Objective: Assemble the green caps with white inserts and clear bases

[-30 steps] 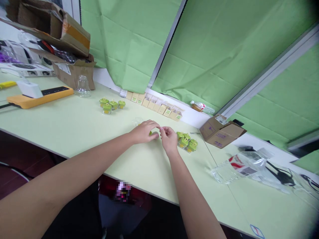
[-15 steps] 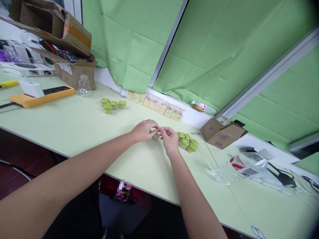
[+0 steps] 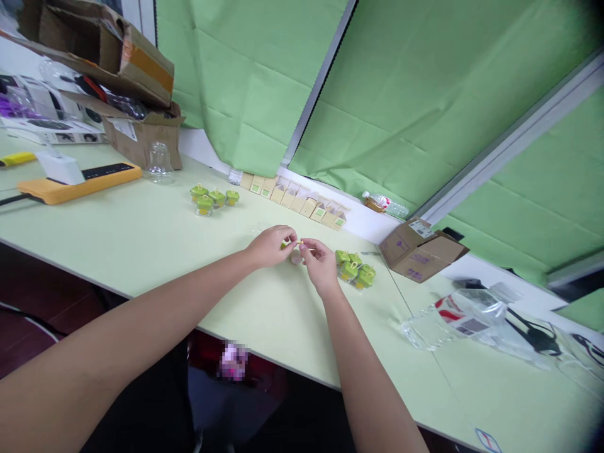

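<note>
My left hand [image 3: 271,246] and my right hand [image 3: 321,263] meet above the middle of the table, fingers pinched. A small yellow piece [image 3: 299,243] spans the gap between their fingertips. Some green [image 3: 284,244] shows within the left fingers, mostly hidden. Just below the fingertips is a pale round piece [image 3: 296,257]; whether a hand touches it I cannot tell. Right of my right hand stands a cluster of small clear containers with green lids and yellow loops [image 3: 350,270]. Further left on the table, several similar green-lidded containers [image 3: 204,204] sit together.
Small cardboard boxes [image 3: 297,201] line the wall. At left are a yellow power strip [image 3: 99,181], a clear cup [image 3: 159,165] and stacked cartons [image 3: 141,135]. On the right lie a carton [image 3: 419,251] and a large clear plastic bottle [image 3: 453,318]. The table's front edge [image 3: 264,354] runs below my forearms.
My fingertips have drawn slightly apart, and the yellow piece between them shows more clearly. The pale round piece below is also more exposed. Both forearms have barely moved.
</note>
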{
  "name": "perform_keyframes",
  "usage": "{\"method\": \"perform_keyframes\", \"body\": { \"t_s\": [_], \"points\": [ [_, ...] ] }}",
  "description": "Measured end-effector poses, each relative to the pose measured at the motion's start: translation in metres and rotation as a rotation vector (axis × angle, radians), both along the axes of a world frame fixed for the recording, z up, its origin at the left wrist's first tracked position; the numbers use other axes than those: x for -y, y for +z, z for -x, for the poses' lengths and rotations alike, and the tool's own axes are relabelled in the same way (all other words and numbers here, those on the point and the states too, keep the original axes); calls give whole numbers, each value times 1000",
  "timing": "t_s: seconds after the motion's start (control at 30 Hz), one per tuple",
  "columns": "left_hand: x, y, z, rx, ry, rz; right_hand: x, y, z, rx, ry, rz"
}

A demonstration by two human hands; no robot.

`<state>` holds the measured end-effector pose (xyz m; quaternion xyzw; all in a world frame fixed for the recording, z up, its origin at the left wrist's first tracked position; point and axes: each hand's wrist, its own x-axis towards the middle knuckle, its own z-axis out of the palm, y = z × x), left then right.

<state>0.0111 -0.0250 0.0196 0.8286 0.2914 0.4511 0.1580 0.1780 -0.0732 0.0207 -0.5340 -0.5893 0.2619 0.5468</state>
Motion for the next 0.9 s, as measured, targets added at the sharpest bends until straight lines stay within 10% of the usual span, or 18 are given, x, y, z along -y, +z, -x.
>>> {"method": "perform_keyframes", "body": {
  "t_s": [0.9],
  "points": [
    [0, 0, -1, 25, -45, 7, -2, -3, -1, -3, 1, -35]
  ]
}}
